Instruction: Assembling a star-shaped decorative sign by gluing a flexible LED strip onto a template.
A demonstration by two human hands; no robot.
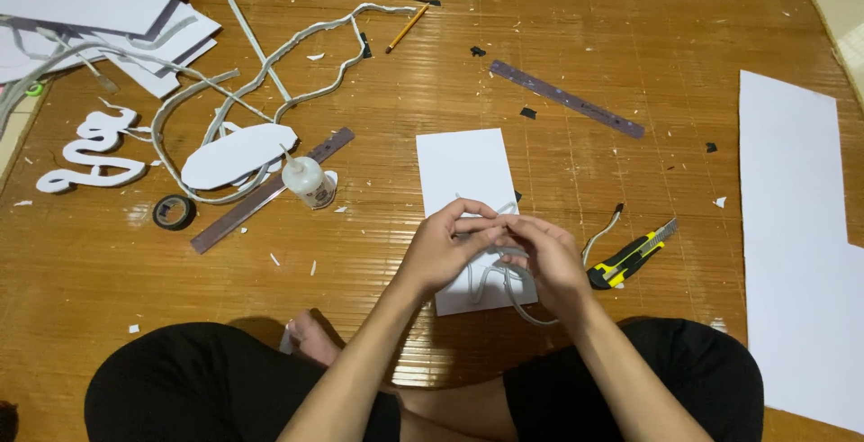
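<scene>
White foam strip (504, 282), thin and bent into loops, sits between both hands over a white card (463, 172) that lies flat on the bamboo mat (540, 28). The left hand (445, 248) pinches the strip's upper end with thumb and forefinger, and the right hand (549, 257) closes its fingertips on the same stretch from the other side, so the curve is held in shape from two points while the rest of the strip trails down across the card's lower edge. Keeping the work over the card gives it a clean, flat backing, as far as I can judge.

Just right of the card lies a yellow and black utility knife (630, 260), blade end pointing away, within easy reach of the right hand. Left of the card stands a small glue bottle (309, 181), nozzle up, resting against a dark ruler (270, 192). Farther left of the card are a roll of black tape (174, 212), an oval foam cutout (236, 156) ringed by long loose strips, and white cut-out letters (94, 149). Above the card, a second ruler (567, 100) and a pencil (408, 28) lie apart. Well right of the card rests a large white sheet (796, 253).
</scene>
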